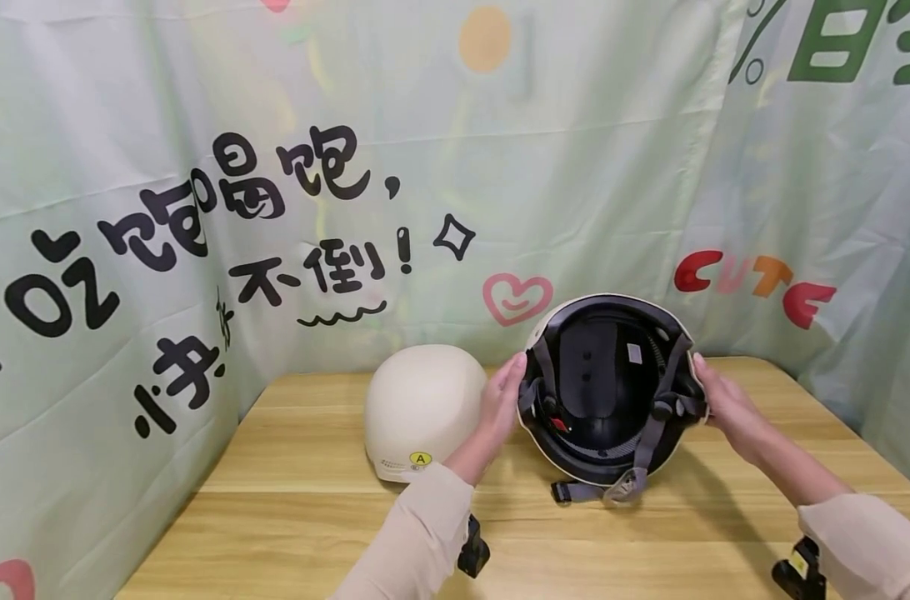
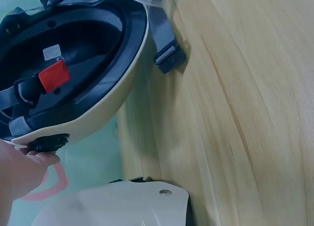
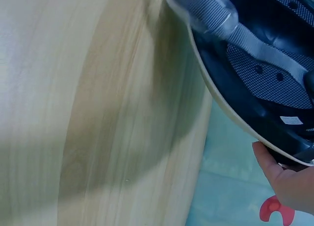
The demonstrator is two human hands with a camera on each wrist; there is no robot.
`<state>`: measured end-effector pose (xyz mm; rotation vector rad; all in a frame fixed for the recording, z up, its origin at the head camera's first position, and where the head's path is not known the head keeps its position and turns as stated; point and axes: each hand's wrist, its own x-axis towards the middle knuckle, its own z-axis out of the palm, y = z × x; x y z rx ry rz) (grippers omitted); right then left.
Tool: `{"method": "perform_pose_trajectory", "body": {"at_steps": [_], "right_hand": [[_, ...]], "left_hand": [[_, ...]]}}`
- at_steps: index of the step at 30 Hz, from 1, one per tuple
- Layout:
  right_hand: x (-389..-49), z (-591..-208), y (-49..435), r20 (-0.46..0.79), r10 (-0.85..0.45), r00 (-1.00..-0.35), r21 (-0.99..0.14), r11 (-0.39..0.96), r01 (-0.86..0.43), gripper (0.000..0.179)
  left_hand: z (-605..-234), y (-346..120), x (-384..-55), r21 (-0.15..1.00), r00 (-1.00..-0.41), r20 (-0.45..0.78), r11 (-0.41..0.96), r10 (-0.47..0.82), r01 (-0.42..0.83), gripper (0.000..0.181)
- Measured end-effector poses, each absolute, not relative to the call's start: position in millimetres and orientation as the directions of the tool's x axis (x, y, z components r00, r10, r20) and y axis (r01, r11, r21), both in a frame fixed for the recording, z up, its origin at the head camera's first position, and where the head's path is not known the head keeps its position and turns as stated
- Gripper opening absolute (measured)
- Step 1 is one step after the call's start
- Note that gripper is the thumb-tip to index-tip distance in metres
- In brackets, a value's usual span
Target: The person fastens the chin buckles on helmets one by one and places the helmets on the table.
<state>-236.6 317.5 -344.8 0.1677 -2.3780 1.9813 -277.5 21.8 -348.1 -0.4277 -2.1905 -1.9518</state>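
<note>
Both hands hold a cream helmet (image 1: 597, 358) by opposite sides, its black padded inside turned toward me. My left hand (image 1: 498, 404) grips the left edge, its fingers by a black side fitting (image 2: 49, 142) in the left wrist view. On the right side, my right hand (image 1: 731, 410) grips the rim, with a fingertip on the shell's outside in the right wrist view. Grey chin straps (image 1: 652, 442) hang from the helmet, one ending in a black buckle (image 1: 563, 492) low over the table. A red tab (image 2: 54, 75) shows on an inner strap.
A second cream helmet (image 1: 425, 400) with a yellow "A" sticker (image 1: 421, 458) stands dome-up on the wooden table (image 1: 275, 533), left of the held one and partly behind my left hand. A printed cloth curtain (image 1: 597, 183) hangs behind the table and along both sides.
</note>
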Motion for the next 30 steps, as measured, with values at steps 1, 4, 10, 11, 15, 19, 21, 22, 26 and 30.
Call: {"method": "perform_pose_trajectory", "body": {"at_steps": [1, 4, 10, 11, 15, 19, 21, 22, 26, 30], "right_hand": [[-236, -345, 317, 0.083, -0.045, -0.996, -0.973, 0.210, -0.091, 0.032], [-234, -343, 317, 0.044, -0.016, -0.999, -0.965, 0.260, -0.046, 0.033], [-231, -341, 313, -0.006, 0.030, -1.000, -0.955, 0.295, 0.015, 0.033], [-231, -341, 313, -0.014, 0.033, -0.999, -0.954, 0.298, 0.023, 0.034], [-231, -341, 311, -0.034, 0.027, -0.999, -0.943, 0.331, 0.041, 0.043], [-229, -340, 310, -0.054, 0.030, -0.998, -0.919, 0.388, 0.061, 0.056], [-227, -339, 310, -0.058, 0.025, -0.998, -0.902, 0.427, 0.063, 0.066], [-226, -339, 310, -0.059, 0.024, -0.998, -0.894, 0.444, 0.064, 0.070], [-225, -338, 309, -0.077, 0.019, -0.997, -0.861, 0.504, 0.076, 0.079], [-225, -337, 307, -0.100, 0.020, -0.995, -0.833, 0.545, 0.095, 0.079]], "left_hand": [[-348, 22, -278, 0.940, -0.944, 0.317, 0.100, 0.089, 0.325, 0.054], [-347, 21, -279, 0.942, -0.947, 0.311, 0.108, 0.083, 0.318, 0.055], [-349, 20, -280, 0.944, -0.952, 0.295, 0.126, 0.081, 0.304, 0.058], [-349, 20, -280, 0.946, -0.954, 0.290, 0.124, 0.081, 0.299, 0.059], [-351, 20, -282, 0.949, -0.958, 0.277, 0.133, 0.080, 0.285, 0.062], [-352, 20, -282, 0.953, -0.965, 0.254, 0.153, 0.073, 0.262, 0.062], [-353, 20, -282, 0.956, -0.970, 0.235, 0.164, 0.067, 0.244, 0.062], [-353, 20, -281, 0.957, -0.972, 0.227, 0.170, 0.065, 0.235, 0.062], [-353, 21, -280, 0.962, -0.980, 0.191, 0.188, 0.058, 0.198, 0.061], [-353, 23, -280, 0.961, -0.986, 0.161, 0.218, 0.048, 0.168, 0.062]]}}
